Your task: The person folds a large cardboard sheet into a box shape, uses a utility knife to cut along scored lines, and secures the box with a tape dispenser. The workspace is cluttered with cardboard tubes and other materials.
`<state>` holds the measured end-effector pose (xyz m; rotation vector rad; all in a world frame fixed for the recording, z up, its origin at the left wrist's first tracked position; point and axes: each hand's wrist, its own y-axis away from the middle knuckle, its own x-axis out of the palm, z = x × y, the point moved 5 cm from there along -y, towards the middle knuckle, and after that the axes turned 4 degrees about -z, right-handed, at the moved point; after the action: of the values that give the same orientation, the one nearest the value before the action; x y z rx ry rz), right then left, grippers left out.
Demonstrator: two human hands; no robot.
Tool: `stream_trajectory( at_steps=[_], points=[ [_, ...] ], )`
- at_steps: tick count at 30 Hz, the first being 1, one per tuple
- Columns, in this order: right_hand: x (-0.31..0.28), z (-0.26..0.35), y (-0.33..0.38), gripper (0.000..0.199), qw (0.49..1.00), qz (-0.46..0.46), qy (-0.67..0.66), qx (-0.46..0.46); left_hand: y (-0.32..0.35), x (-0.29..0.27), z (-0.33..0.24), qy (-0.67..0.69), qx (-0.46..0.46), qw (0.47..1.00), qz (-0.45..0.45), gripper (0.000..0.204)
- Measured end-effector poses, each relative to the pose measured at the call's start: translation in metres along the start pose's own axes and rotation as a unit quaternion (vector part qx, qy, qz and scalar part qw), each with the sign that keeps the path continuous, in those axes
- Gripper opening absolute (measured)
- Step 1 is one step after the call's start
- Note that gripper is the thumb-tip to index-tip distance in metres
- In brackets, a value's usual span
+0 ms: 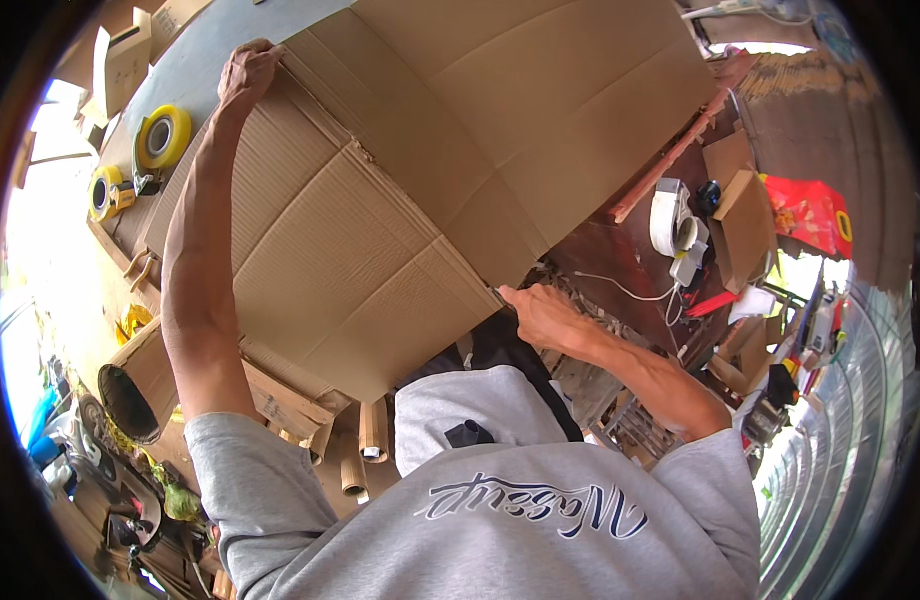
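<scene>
A person in a grey sweatshirt works a large flattened cardboard box (410, 190) on a cluttered desk (195, 60), apparently partway through shaping or cutting the sheet. The left hand (245, 72) reaches to the box's far corner, fingers curled over the edge and pressing it down. The right hand (542, 315) sits at the box's near edge, fingers pinched together around what looks like a small blade or tool tip (too small to tell which) just where the flap ends. Judging by the grip, the step in hand is working along that near edge; the next move likely calls for keeping the far corner pinned while the right hand travels steadily along the edge. The box lies flat, its long axis running from lower left to upper right, flaps fanned toward the upper right. Left of the box sit two yellow tape rolls (165, 138); right of it, a white tape dispenser (673, 222).
</scene>
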<state>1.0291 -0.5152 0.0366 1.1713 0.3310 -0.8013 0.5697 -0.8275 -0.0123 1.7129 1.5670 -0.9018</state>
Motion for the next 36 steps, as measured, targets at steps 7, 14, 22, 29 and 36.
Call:
stream_trajectory(
  at_steps=[7, 14, 22, 29, 36],
  points=[
    [-0.002, 0.0, 0.019, 0.045, 0.999, 0.027, 0.035, 0.0, -0.012, 0.005, 0.013, -0.023, -0.044, 0.998, 0.046, 0.035],
    [0.011, -0.004, 0.009, 0.033, 1.0, -0.025, -0.003, -0.012, -0.011, 0.006, 0.019, -0.044, -0.041, 0.997, 0.039, 0.035],
    [0.099, -0.174, 0.189, 0.05, 0.966, 0.052, 0.214, 0.132, -0.043, 0.013, 0.034, 0.008, 0.001, 1.0, 0.025, 0.036],
    [0.045, -0.136, 0.127, 0.028, 0.92, -0.314, -0.157, 0.175, -0.033, 0.04, 0.051, -0.109, 0.031, 0.993, 0.034, 0.044],
    [0.046, -0.194, 0.161, 0.026, 0.792, -0.476, -0.234, 0.302, 0.065, 0.079, 0.048, -0.17, 0.132, 0.973, -0.088, 0.081]
  ],
)
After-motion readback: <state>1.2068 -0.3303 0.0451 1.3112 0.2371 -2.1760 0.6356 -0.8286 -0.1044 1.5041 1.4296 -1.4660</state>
